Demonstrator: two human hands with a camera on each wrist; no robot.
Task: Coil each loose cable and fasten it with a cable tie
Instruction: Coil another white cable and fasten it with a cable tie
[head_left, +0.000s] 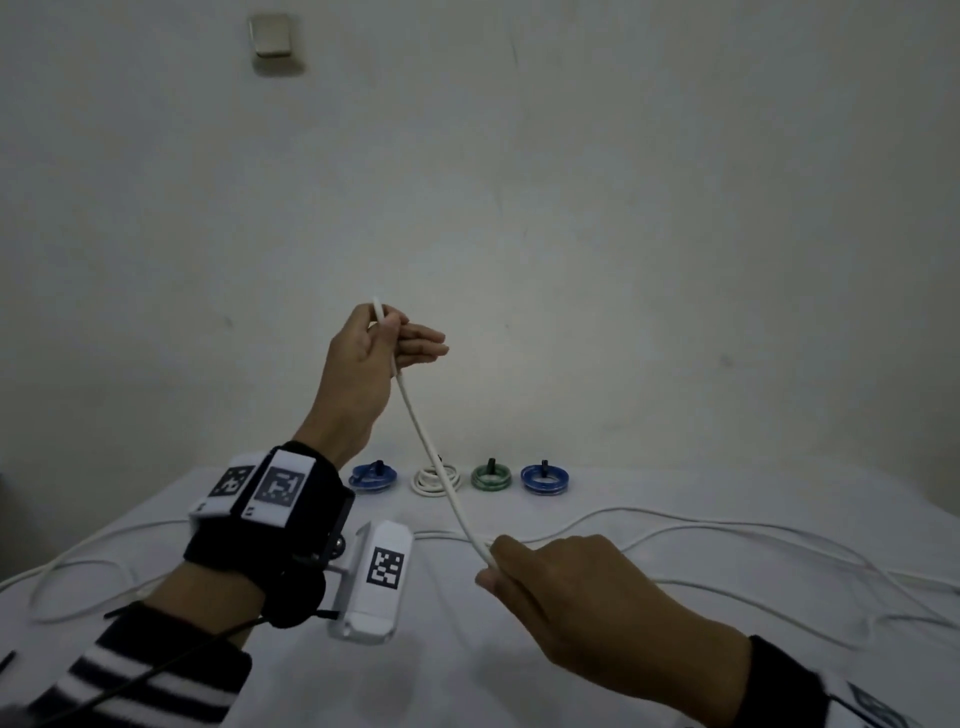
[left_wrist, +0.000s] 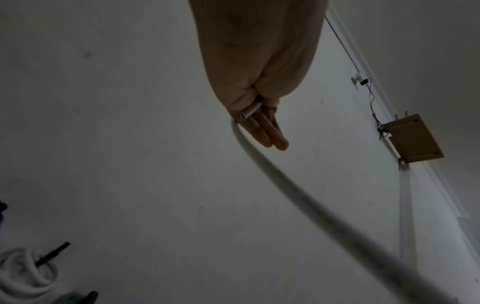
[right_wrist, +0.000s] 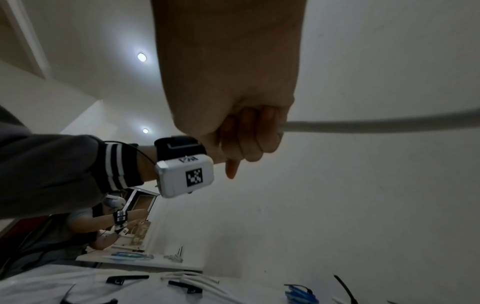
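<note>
A flat surface covered with a white cloth (head_left: 467, 675) was seen, and on it four tied cable coils were lined up along the far edge: a blue coil (head_left: 373, 477), a white coil (head_left: 435, 480), a green coil (head_left: 491, 478) and another blue coil (head_left: 545, 478). Loose white cable (head_left: 727, 525) was spread in long loops across the cloth. Black cable ties (right_wrist: 127, 278) were laid on it too.

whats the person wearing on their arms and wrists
The left wrist carries a black strap with white tags printed with black square codes, plus a white boxy camera bearing another code. A thin black wire runs to it along a dark sleeve with white-striped cuff. The right sleeve is dark too.
</note>
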